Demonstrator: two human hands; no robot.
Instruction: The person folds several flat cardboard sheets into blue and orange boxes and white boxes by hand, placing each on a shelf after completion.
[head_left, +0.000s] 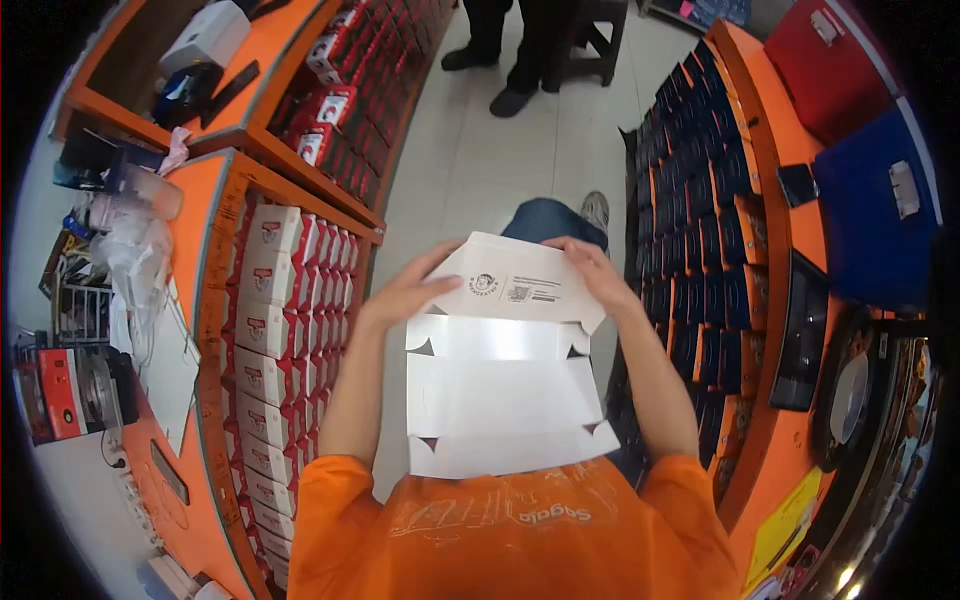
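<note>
An unfolded white cardboard box blank [500, 390] lies over my lap, its lower edge against my orange shirt. Its top panel, printed with a round logo and a square code, is bent up. My left hand [420, 288] holds the left edge of that panel, thumb on the printed face. My right hand [596, 275] grips the panel's upper right corner with fingers curled round it. Corner cut-outs show along both sides of the blank.
White and red boxes [268, 330] fill the left shelf. Dark blue and orange packs [700, 200] line the right shelf, near blue [880, 220] and red [825, 60] bins. A standing person's legs [510, 45] and a dark stool [598, 40] are ahead.
</note>
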